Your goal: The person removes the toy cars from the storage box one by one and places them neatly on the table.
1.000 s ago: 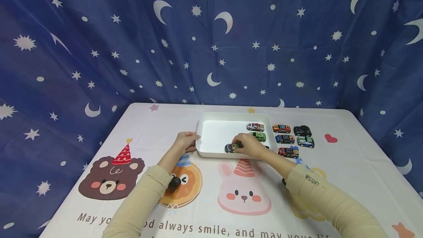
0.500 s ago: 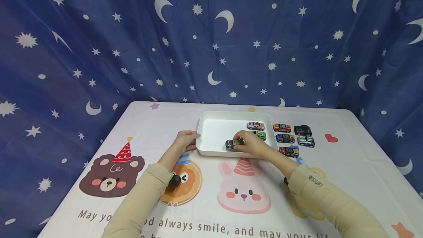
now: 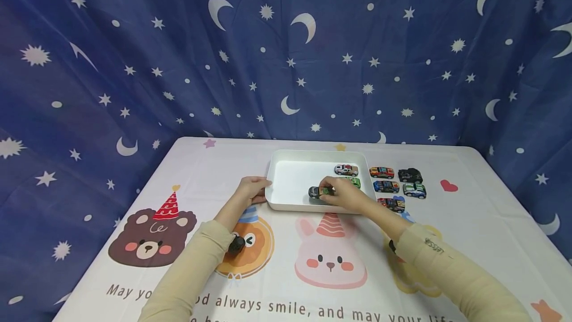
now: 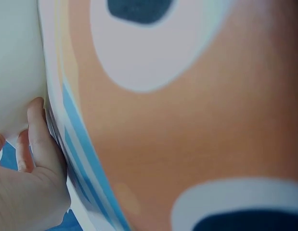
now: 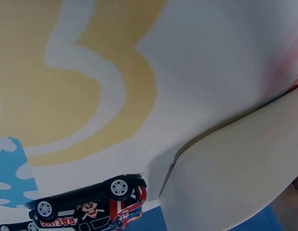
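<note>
A shallow white tray (image 3: 286, 190) lies near the back of the table. My left hand (image 3: 248, 192) grips its left end, with fingertips at the rim; in the left wrist view the thumb (image 4: 39, 130) is against the tray's wall. Inside the tray, toward its front, my right hand (image 3: 341, 195) pinches a dark toy car (image 3: 315, 192) with orange and green markings from above. Behind that hand stand a white-and-red toy car (image 3: 346, 170) and a green toy car (image 3: 355, 182), the latter partly covered by the fingers. In the right wrist view the tray wall hides most of this hand.
Right of the tray, several toy cars stand in two columns: an orange-red one (image 3: 382, 172), a blue one (image 3: 386, 186), a red-and-black one (image 3: 392, 204), a black one (image 3: 409, 175) and a white-green one (image 3: 414, 191). A printed white cloth (image 3: 330, 302) covers the table; a starry blue curtain (image 3: 250, 53) hangs behind.
My right hand has shifted slightly to the right and away from the front wall, bringing the dark toy car along inside the tray. The left hand stays at the tray's left end.
</note>
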A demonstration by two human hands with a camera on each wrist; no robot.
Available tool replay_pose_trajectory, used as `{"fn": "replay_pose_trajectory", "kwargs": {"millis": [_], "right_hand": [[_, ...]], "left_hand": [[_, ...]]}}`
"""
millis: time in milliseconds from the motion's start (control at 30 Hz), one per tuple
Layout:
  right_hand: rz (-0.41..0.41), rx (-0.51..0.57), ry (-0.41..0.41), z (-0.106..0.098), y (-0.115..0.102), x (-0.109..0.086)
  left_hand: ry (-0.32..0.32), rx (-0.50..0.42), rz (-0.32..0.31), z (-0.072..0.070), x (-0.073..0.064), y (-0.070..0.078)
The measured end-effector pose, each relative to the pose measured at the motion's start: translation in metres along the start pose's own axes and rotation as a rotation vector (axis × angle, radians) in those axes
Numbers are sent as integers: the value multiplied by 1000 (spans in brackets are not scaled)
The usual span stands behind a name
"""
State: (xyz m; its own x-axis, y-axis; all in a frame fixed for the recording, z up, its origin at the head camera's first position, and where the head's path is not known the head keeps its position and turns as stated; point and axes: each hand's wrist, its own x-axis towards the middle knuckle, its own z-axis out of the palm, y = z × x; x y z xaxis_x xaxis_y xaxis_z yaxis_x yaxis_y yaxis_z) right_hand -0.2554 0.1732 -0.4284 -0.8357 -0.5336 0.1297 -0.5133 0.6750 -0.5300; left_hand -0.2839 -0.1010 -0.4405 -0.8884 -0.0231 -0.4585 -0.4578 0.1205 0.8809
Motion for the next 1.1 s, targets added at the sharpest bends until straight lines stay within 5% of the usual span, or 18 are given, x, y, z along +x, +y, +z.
{"fn": "replay_pose_trajectory", "kwargs": {"millis": [300, 700, 1100], "right_hand": [[34, 4, 18, -8, 0, -5], [-44, 9, 38, -18, 2, -15], [-38, -15, 88, -33, 6, -34]], "left_hand": [[3, 6, 2, 0, 1, 0], [14, 10, 1, 1, 2, -2], [10, 15, 6, 0, -1, -2]]}}
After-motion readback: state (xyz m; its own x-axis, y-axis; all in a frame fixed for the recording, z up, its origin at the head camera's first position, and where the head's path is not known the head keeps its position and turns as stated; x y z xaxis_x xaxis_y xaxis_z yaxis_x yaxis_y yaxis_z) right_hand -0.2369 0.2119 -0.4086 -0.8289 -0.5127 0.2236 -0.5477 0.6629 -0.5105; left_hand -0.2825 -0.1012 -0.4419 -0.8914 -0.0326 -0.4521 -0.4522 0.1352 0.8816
